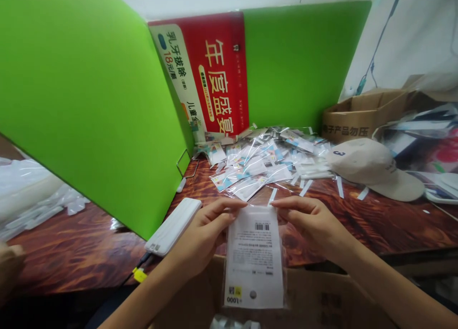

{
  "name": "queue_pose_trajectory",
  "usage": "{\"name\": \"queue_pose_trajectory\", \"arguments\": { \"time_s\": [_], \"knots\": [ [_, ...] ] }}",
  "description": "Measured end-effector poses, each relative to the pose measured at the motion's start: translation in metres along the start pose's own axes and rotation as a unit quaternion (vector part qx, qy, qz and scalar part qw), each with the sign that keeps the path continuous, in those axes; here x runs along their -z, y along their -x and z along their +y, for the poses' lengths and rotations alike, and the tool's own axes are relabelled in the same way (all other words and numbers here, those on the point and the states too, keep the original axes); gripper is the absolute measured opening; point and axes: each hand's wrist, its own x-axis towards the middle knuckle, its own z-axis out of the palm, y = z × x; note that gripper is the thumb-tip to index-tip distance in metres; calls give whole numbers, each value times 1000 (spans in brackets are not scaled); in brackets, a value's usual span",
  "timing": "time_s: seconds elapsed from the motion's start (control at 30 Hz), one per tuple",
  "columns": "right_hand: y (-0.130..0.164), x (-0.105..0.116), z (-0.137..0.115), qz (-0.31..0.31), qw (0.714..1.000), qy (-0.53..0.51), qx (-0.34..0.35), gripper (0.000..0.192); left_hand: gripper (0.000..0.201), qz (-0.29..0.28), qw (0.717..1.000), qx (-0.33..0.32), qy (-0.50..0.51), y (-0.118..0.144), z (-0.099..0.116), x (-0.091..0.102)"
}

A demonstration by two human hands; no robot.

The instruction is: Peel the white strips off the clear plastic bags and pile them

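Between my two hands hangs a clear plastic packet (255, 260) with a white printed card inside, its text upside down to me. My left hand (214, 229) pinches the packet's upper left corner between thumb and fingers. At the upper right corner my right hand (304, 219) pinches it the same way. The packet is held over the table's front edge, above a cardboard box (315, 295). Beyond my fingertips lies a heap of similar packets (250, 169) with white and blue cards, and thin white strips (306, 188) are scattered beside it.
A white power bank (173, 226) with a cable lies left of my hands. Green panels (300, 66) and a red printed sheet (225, 76) stand behind the heap. To the right are a beige cap (372, 167) and an open carton (361, 114). Another person's hand (10, 267) shows at far left.
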Motion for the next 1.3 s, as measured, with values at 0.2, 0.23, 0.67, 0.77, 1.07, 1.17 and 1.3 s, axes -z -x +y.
{"name": "queue_pose_trajectory", "arguments": {
  "time_s": [0.2,0.23,0.67,0.77,1.07,1.17,1.3],
  "knots": [
    [4,-2,-11,26,999,26,-29,20,15,-12,999,-30,-15,1,-2,0],
    [4,-2,-12,31,998,34,-30,22,13,-14,999,-35,-20,1,-2,0],
    [10,0,-8,-19,989,144,-5,31,11,10,991,-79,-109,-3,-13,9],
    [10,4,-11,-13,987,162,10,38,14,0,994,-62,-91,-1,-8,5],
    [8,4,-13,36,997,39,60,32,84,-116,992,41,-24,-2,-6,-1],
    [8,1,-11,50,976,184,102,37,77,-152,986,31,-67,-3,-9,0],
    [9,-5,-12,48,925,348,146,44,80,-193,969,41,-147,0,-9,3]
  ]
}}
